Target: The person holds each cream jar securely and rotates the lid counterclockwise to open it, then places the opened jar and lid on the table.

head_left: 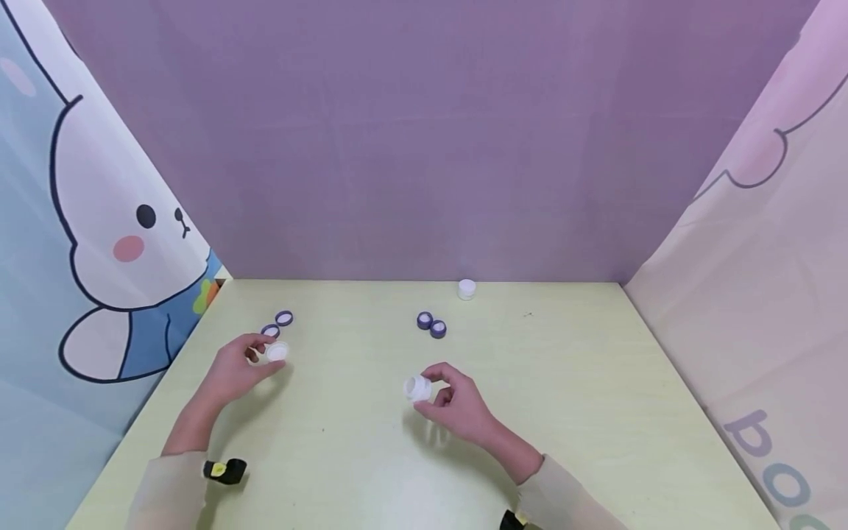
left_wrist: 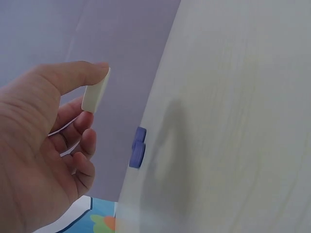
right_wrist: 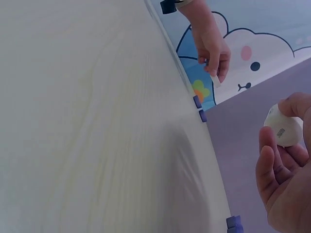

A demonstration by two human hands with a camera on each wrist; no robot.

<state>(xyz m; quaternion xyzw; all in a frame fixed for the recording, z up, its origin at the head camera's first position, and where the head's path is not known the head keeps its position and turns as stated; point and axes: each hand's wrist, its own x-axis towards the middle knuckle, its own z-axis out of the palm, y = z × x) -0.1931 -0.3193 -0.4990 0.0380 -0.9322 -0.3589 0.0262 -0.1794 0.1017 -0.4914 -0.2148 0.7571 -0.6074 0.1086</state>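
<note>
Two hands work above a pale tabletop [head_left: 570,412], with beige sleeves [head_left: 168,489] and black wrist pieces [head_left: 227,471] at the near edge. Nearest, right of the middle, the right hand [head_left: 460,405] grips a small white jar [head_left: 416,388] between thumb and fingers, tipped on its side with its uncovered mouth facing left; a small printed mark shows on its base in the right wrist view. Slightly farther, on the left, the left hand [head_left: 235,368] pinches a thin white lid [head_left: 277,352], raised off the surface and well apart from the jar. Just beyond that hand lie two round purple pieces [head_left: 284,318] with pale middles, side by side. Near the middle, a pair of purple-rimmed rounds [head_left: 438,329] lie close together. Farther still, a second white jar [head_left: 467,289] stands at the far edge, before a purple backdrop [head_left: 424,147].
</note>
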